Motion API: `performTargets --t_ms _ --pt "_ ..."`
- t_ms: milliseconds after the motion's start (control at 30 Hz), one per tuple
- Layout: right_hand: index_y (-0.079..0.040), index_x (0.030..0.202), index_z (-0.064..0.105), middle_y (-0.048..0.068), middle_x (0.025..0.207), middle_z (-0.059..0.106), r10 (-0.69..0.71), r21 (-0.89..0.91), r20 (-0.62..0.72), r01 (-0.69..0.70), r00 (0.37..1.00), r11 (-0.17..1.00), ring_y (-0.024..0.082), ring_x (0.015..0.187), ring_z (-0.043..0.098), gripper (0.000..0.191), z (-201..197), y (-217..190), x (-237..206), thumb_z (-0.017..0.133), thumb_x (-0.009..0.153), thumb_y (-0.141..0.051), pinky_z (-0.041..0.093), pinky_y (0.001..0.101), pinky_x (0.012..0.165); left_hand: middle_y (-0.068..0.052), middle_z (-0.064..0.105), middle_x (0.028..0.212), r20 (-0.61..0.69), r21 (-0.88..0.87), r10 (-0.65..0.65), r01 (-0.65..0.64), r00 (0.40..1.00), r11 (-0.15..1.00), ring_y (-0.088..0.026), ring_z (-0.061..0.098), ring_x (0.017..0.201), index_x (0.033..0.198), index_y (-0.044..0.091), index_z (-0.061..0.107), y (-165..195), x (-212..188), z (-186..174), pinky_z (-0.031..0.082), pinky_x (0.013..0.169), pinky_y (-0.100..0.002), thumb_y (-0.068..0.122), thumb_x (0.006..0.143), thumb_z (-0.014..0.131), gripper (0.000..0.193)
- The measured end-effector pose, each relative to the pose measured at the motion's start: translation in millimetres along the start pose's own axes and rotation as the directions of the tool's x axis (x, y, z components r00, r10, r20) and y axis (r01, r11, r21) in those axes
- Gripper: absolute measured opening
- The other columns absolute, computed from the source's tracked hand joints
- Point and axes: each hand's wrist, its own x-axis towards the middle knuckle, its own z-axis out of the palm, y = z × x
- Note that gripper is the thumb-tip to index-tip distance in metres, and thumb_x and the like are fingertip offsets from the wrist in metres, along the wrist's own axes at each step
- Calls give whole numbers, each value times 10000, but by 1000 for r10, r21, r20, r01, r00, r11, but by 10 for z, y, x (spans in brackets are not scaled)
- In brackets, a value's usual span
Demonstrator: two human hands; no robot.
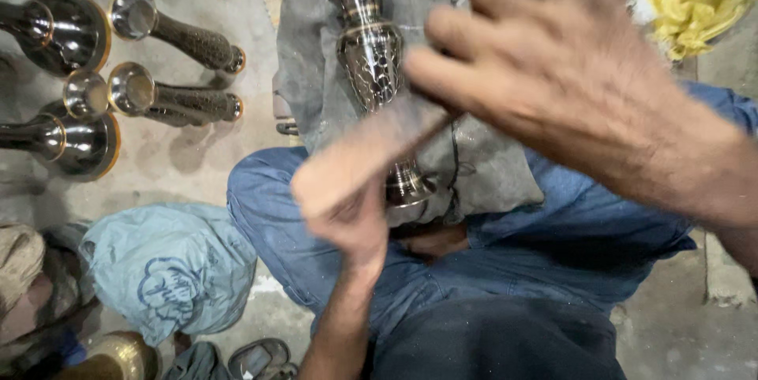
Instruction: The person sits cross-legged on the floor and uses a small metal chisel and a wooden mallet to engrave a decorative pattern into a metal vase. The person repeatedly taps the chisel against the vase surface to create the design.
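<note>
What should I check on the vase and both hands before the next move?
1. Vase resting on the grey cloth over the lap: ok, it lies lengthwise, rim away from the person.
2. Left hand near the vase foot: cannot tell if it grips the vase; the hand is blurred.
3. Right hand holds something: cannot tell; a blurred strip-like shape runs from it toward the left hand.
4. Vase surface in view: ok for the upper body; the lower part is hidden by the hands.
5. Other vases apart from the hands: ok, they lie on the floor to the left.
</note>
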Motion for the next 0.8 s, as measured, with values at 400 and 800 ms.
performTargets --t_ms 400,800 --pt "-123 1269 691 14 1353 676 -169 493 -215 256 962 831 132 910 639 390 573 -1114 -350 621 909 -257 496 319 833 -117 710 1024 235 -327 -316 381 919 865 -194 752 920 1270 -22 566 -20 421 -309 645 808 -302 -52 1033 686 267" --pt "-94 1172 639 24 845 644 232 668 36 -196 972 718 140 716 631 277 361 -366 -126 775 930 -106 531 297 566 -49 781 911 401 -165 -196 281 895 945 -80 743 830 1255 7 660 -5 522 -95 599 785 -234 6 954 814 338"
